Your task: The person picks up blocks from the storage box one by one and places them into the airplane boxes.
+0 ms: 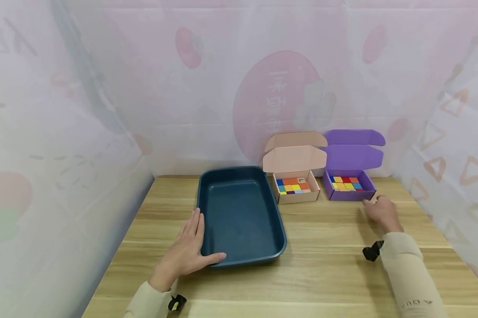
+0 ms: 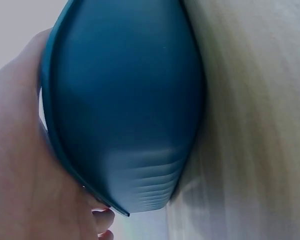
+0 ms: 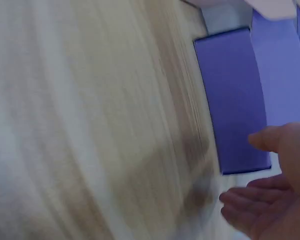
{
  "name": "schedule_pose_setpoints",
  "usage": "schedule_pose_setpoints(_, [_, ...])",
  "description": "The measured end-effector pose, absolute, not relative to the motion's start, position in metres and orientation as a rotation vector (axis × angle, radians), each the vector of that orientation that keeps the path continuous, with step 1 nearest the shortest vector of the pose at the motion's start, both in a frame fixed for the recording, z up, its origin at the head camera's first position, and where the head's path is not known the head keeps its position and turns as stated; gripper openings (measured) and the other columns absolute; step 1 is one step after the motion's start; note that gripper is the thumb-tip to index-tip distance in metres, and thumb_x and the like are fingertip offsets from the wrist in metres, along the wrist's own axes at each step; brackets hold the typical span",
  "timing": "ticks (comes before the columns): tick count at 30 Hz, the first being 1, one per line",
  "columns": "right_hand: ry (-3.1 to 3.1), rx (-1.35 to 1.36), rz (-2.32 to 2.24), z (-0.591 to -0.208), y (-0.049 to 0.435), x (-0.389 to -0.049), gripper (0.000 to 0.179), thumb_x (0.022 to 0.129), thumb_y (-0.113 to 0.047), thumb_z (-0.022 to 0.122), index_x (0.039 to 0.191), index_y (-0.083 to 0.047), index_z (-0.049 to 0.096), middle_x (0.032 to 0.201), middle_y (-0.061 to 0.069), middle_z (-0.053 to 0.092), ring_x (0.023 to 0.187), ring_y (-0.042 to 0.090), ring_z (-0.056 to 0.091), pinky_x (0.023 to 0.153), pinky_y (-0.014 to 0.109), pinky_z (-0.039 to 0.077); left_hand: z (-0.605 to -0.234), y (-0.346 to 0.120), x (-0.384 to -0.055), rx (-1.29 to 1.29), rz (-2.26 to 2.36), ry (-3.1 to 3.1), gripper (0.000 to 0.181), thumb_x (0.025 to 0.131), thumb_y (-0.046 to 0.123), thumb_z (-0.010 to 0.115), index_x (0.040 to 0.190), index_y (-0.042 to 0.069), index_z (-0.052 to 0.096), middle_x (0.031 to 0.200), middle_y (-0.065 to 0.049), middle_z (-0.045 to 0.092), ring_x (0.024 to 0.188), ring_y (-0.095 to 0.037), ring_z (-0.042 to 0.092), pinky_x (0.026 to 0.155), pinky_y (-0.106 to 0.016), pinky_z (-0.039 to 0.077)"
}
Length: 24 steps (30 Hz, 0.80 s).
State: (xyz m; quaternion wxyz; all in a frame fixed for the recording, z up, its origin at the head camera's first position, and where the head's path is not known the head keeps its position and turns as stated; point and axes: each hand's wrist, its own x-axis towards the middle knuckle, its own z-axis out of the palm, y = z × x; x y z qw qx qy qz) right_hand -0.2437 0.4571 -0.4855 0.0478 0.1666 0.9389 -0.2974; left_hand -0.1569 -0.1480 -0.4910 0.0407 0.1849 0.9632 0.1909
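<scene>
My left hand (image 1: 187, 249) rests on the near left corner of a dark blue rectangular tray (image 1: 243, 221), fingers straight along the left rim and thumb over the near edge. From the left wrist view, the tray's outer wall (image 2: 125, 90) stands beside that hand. At the right, my right hand (image 1: 383, 215) is by the front right corner of a purple cardboard box (image 1: 350, 195) holding several coloured wooden blocks (image 1: 345, 183). The right wrist view has the thumb near the box's wall (image 3: 232, 95) and the other fingers loosely extended; whether they touch it I cannot tell.
Left of the purple box stands a light pink cardboard box (image 1: 298, 198), lid raised, with several coloured blocks (image 1: 292, 185) inside. Everything is on a wood-grain table (image 1: 322, 265). A patterned cloth (image 1: 223, 88) hangs behind and along both sides.
</scene>
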Motion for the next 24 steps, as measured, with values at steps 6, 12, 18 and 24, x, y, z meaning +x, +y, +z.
schedule_pose_setpoints(6, [2.865, 0.264, -0.779, -0.481, 0.428, -0.228, 0.089, 0.109, -0.043, 0.047, 0.156, 0.025, 0.013, 0.156, 0.052, 0.024, 0.142, 0.069, 0.032, 0.117, 0.075, 0.034, -0.483, -0.158, -0.16, 0.603, 0.609, 2.973, 0.123, 0.091, 0.079, 0.06, 0.167, -0.005, 0.012, 0.177, -0.023, 0.007, 0.165, -0.043, 0.012, 0.13, -0.069, 0.016])
schedule_pose_setpoints(12, [2.952, 0.012, -0.676, -0.49, 0.396, -0.212, 0.091, 0.109, -0.045, 0.054, 0.157, 0.023, 0.016, 0.157, 0.05, 0.027, 0.145, 0.068, 0.03, 0.119, 0.075, 0.03, -0.478, -0.176, -0.167, 0.581, 0.593, 3.016, 0.116, 0.094, 0.075, 0.059, 0.168, -0.002, 0.012, 0.177, -0.022, 0.009, 0.163, -0.045, 0.017, 0.13, -0.069, 0.014])
schedule_pose_setpoints(18, [3.05, -0.076, -0.565, -0.493, 0.364, -0.196, 0.094, 0.105, -0.058, 0.054, 0.162, 0.011, 0.023, 0.16, 0.045, 0.03, 0.147, 0.066, 0.027, 0.118, 0.082, 0.021, -0.479, -0.205, -0.173, 0.519, 0.531, 3.049, 0.112, 0.098, 0.073, 0.055, 0.168, -0.001, 0.011, 0.176, -0.027, 0.009, 0.162, -0.049, 0.014, 0.129, -0.071, 0.012])
schedule_pose_setpoints(24, [3.101, -0.105, -0.481, -0.487, 0.336, -0.182, 0.1, 0.101, -0.069, 0.053, 0.166, 0.001, 0.024, 0.164, 0.039, 0.031, 0.15, 0.063, 0.027, 0.114, 0.086, 0.018, -0.475, -0.23, -0.176, 0.429, 0.526, 3.075, 0.107, 0.1, 0.068, 0.055, 0.169, 0.0, 0.009, 0.175, -0.031, 0.006, 0.161, -0.053, 0.01, 0.127, -0.074, 0.011])
